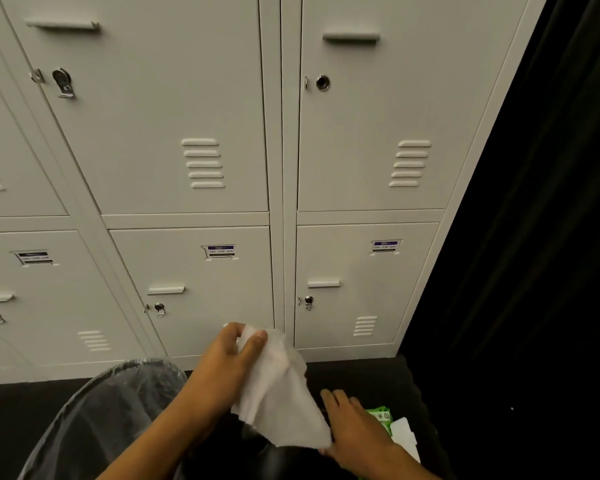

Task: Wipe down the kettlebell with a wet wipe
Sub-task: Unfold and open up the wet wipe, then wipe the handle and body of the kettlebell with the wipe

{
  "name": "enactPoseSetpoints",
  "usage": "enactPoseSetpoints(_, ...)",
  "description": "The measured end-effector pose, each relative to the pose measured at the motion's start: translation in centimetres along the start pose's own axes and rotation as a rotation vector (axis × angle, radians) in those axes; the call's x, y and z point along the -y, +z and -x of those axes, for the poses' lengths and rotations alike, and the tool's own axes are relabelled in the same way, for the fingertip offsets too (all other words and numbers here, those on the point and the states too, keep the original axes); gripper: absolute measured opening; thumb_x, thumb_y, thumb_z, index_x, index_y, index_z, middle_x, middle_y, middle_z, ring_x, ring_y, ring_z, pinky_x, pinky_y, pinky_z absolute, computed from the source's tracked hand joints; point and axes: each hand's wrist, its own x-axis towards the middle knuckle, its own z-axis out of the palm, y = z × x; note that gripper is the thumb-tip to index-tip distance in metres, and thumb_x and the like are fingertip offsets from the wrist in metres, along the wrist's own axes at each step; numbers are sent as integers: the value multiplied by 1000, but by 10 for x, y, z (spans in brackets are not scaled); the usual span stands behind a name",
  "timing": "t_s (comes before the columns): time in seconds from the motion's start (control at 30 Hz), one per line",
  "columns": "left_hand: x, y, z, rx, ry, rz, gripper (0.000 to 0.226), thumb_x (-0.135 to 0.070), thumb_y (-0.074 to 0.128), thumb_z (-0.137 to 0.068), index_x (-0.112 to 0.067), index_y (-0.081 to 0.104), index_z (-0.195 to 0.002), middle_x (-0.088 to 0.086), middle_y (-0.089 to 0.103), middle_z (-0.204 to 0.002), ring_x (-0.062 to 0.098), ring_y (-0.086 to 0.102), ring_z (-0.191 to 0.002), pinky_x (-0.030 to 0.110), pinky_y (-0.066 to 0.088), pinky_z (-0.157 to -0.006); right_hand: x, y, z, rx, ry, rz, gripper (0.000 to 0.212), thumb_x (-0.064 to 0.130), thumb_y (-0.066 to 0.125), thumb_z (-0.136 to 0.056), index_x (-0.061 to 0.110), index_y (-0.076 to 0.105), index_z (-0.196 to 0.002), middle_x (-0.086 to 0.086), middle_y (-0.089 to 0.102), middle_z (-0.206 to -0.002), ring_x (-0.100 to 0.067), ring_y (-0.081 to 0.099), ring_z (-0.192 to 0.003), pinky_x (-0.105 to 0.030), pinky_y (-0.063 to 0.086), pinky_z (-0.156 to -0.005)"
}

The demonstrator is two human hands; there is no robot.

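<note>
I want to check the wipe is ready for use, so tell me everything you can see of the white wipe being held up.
The wet wipe is a white, thin, slightly translucent sheet, creased and hanging unfolded. The left hand pinches its top edge between thumb and fingers, lifted in front of the grey lockers. Its lower corner reaches the right hand, which appears to hold it there, though that grip is hidden. Whether it is damp cannot be told.
</note>
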Motion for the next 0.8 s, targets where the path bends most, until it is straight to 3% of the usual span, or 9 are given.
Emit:
enactPoseSetpoints(0.17,67,8,-24,-6,-153,-107,21,-34,57,-97,-18,58,-110,2,69,-101,10,64,-86,21,46,-65,-12,21,-22,-21,53,-61,41,29,52,-95,15,47,-134,-7,60,-127,-26,60,-113,-39,50,-95)
enactPoseSetpoints(0.27,108,26,-26,31,-273,-251,28,-28,56,-98,-11,53,-121,8,65,-112,16,63,-94,32,54,-83,-10,15,-32,73,40,58,48,26,55,-96,14,39,-140,-10,49,-140,-28,51,-126,-39,41,-104)
enactPoseSetpoints(0.37,130,38,-26,40,-403,-253,46,-30,63,-94,-15,45,-133,9,61,-127,23,61,-112,41,48,-104,-13,10,-35,51,-46,33,51,33,59,-95,20,38,-140,-6,49,-142,-23,52,-125,-36,40,-104)
enactPoseSetpoints(0.43,134,42,-23,-21,-332,-367,68,-42,65,-90,-19,34,-145,7,47,-147,22,51,-130,41,41,-112,-19,14,-29,13,-95,-10,53,35,61,-94,22,38,-140,-4,52,-138,-21,55,-121,-35,44,-102)
enactPoseSetpoints(0.5,128,45,-14,-5,-106,-505,81,-62,55,-87,-30,22,-153,-5,26,-160,18,32,-144,43,29,-119,-22,17,-27,-2,-100,-1,53,35,61,-94,23,39,-140,-3,53,-137,-21,56,-120,-36,46,-101)
enactPoseSetpoints(0.57,114,56,-7,266,93,-651,85,-80,38,-81,-44,11,-153,-19,15,-158,12,20,-146,45,20,-123,-21,16,-28,-2,-107,9,53,35,62,-93,23,39,-139,-4,54,-136,-21,56,-118,-37,47,-100)
enactPoseSetpoints(0.63,107,71,-5,501,159,-831,87,-90,22,-73,-50,12,-150,-15,21,-159,13,25,-144,42,20,-121,-20,14,-28,12,-118,6,55,37,62,-92,23,39,-140,-5,54,-136,-22,56,-119,-37,47,-99)
enactPoseSetpoints(0.73,110,83,-12,503,164,-920,102,-88,-7,-56,-46,24,-144,-6,37,-150,17,36,-135,38,26,-116,-20,10,-29,43,-145,39,48,34,59,-95,20,40,-136,-6,54,-135,-23,56,-118,-37,47,-97)
enactPoseSetpoints(0.8,116,83,-15,488,188,-928,110,-85,-12,-51,-42,28,-144,-6,38,-147,16,37,-134,36,26,-115,-22,8,-28,44,-172,47,44,35,58,-96,20,41,-134,-7,56,-132,-23,57,-116,-37,48,-95)
